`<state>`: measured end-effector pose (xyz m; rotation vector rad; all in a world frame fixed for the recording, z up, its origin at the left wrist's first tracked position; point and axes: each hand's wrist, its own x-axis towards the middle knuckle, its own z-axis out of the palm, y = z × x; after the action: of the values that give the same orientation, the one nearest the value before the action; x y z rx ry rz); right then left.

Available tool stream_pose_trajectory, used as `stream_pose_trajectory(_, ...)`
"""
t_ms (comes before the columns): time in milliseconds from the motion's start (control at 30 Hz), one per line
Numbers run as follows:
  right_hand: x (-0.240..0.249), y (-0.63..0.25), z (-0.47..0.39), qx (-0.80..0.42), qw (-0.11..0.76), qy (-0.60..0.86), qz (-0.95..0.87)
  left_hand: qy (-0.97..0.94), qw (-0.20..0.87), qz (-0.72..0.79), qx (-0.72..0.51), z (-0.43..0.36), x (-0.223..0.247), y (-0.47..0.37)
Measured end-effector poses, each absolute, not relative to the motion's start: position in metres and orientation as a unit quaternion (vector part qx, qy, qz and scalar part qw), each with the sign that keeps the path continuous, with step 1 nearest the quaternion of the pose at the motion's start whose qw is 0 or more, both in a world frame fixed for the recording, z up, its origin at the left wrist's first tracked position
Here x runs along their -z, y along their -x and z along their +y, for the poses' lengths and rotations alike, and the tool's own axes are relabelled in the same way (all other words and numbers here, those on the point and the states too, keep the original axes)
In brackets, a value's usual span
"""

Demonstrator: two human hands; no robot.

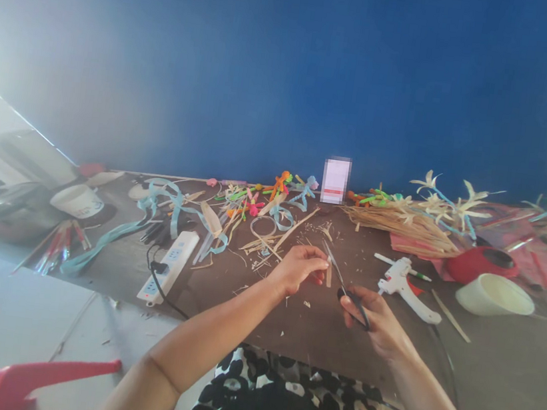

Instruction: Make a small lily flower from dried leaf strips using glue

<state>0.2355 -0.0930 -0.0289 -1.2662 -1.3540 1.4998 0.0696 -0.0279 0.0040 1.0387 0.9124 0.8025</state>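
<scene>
Over the middle of the dark table (257, 327), my left hand (301, 270) pinches a small pale strip (329, 274) between closed fingertips. Just right of it, my right hand (370, 315) has its fingers in the black handles of the scissors (342, 285). The scissor blades point up and left, close to the strip; whether they touch it is unclear. Small pale scraps (307, 303) lie on the table below and around my hands.
A white glue gun (401, 286), a cream cup (493, 296) and a red bowl (477, 265) are at right. Left are a power strip (169, 270) and blue ribbon (112, 244). Dried stalks (402, 225) and colourful figures (281, 184) line the back, before a blue wall (290, 79).
</scene>
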Motion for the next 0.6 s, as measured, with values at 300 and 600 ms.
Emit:
stream_pose_trajectory(300,0.0294,-0.2328,-0.0927,-0.585,0.370,0.508,-0.512,-0.458,0.702,0.415,-0.353,-0.0272,-0.0018,-0.0687)
stream_pose_trajectory(600,0.0267,-0.2304,-0.0931,-0.577,0.369,0.518,-0.512,-0.451,0.699,0.425,-0.357,-0.0272,-0.0027,-0.0700)
